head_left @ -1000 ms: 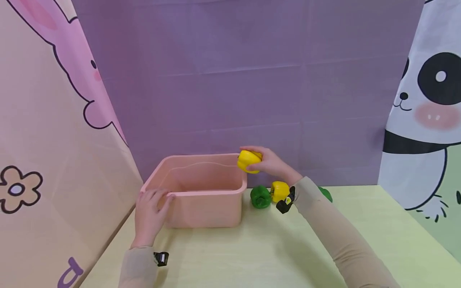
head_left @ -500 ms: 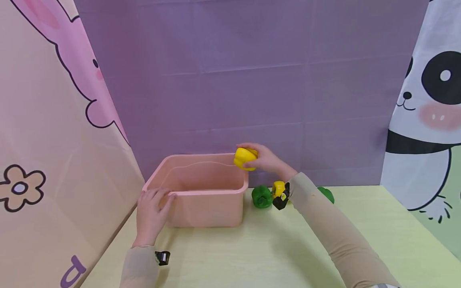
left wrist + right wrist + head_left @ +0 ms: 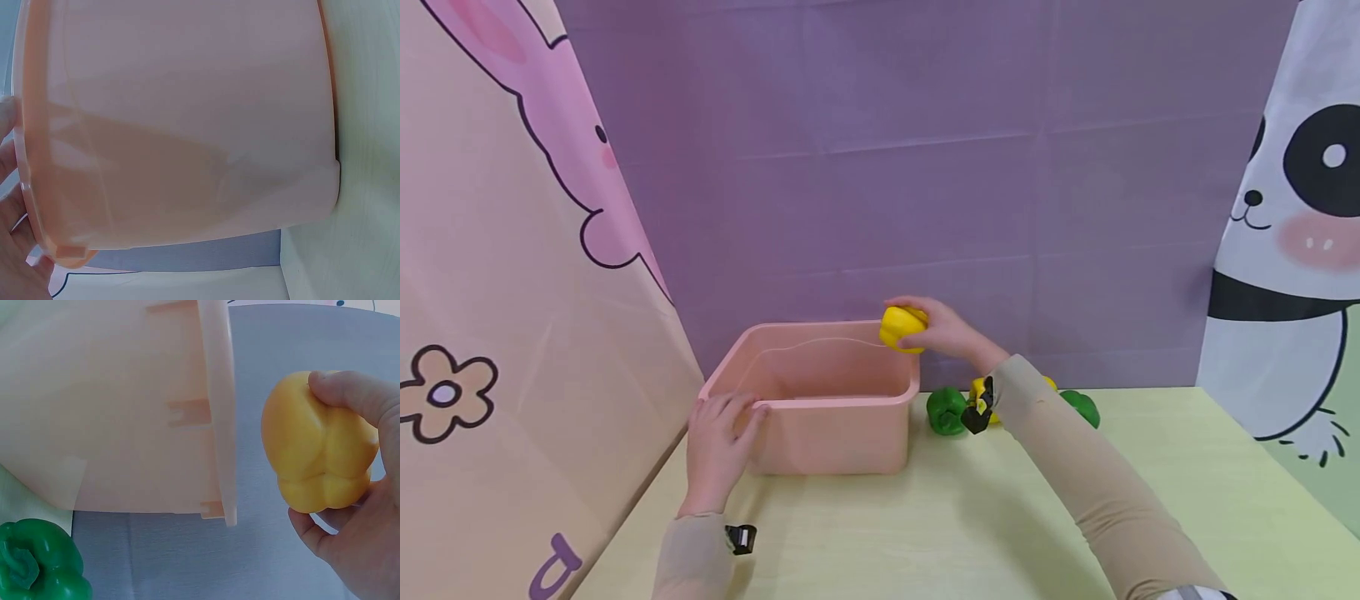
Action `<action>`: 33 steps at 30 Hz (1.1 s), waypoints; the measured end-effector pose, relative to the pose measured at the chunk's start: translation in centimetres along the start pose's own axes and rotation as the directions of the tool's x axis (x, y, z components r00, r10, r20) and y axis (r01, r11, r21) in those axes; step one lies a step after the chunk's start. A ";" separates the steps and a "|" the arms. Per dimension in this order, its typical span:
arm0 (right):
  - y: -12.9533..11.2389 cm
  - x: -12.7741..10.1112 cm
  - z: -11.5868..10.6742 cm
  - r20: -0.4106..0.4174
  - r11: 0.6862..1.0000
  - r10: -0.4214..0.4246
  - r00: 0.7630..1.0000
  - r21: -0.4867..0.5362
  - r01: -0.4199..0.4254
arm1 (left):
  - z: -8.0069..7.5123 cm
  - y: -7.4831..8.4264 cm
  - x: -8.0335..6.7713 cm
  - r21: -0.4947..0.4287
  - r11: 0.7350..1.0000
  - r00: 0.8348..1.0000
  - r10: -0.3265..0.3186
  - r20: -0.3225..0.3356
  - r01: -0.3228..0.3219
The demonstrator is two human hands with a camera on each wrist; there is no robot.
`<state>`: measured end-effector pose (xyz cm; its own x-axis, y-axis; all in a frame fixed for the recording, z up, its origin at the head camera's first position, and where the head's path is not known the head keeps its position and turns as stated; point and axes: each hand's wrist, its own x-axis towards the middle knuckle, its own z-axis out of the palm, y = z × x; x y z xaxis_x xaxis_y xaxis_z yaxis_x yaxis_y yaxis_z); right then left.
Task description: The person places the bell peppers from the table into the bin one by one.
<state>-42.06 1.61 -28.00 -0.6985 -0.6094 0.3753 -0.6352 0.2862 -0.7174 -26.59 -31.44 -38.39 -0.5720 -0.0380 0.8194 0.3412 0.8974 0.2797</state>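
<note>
The right hand (image 3: 951,332) is gripping a glossy yellow bell pepper (image 3: 901,327), fingers and thumb curled round it, and is holding it in the air at the far right corner of the pale pink rectangular plastic tub (image 3: 820,400). The left hand (image 3: 718,450) is resting with relaxed, fairly straight fingers against the tub's near left wall, gripping nothing. Below the right wrist, on the pale yellow-green surface (image 3: 925,533), a green bell pepper (image 3: 945,411) is sitting just beside the tub, with another yellow pepper (image 3: 992,400) and a second green pepper (image 3: 1081,408) partly hidden behind the sleeve.
</note>
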 end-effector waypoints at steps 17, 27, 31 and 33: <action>0.4 0.9 1.0 0.019 0.999 -0.012 1.000 -0.045 0.013 | -0.1 0.0 -0.2 -0.002 1.000 1.000 0.002 -0.001 -0.002; 0.5 1.4 1.8 0.041 0.995 -0.011 0.999 -0.095 0.015 | -0.1 0.2 -0.1 -0.006 1.000 1.000 -0.002 -0.006 0.002; 0.5 1.4 2.2 0.043 0.994 -0.008 0.999 -0.112 0.013 | -0.2 0.2 -0.1 -0.004 1.000 1.000 0.002 -0.012 -0.003; 0.5 1.5 2.3 0.042 0.993 -0.004 0.999 -0.116 0.009 | -0.2 0.2 -0.1 -0.003 1.000 1.000 0.005 -0.015 -0.005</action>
<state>-42.63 -0.87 -29.20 -0.6815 -0.6408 0.3534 -0.6752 0.3645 -0.6412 -26.34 -31.37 -38.39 -0.5589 -0.0403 0.8283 0.3460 0.8964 0.2771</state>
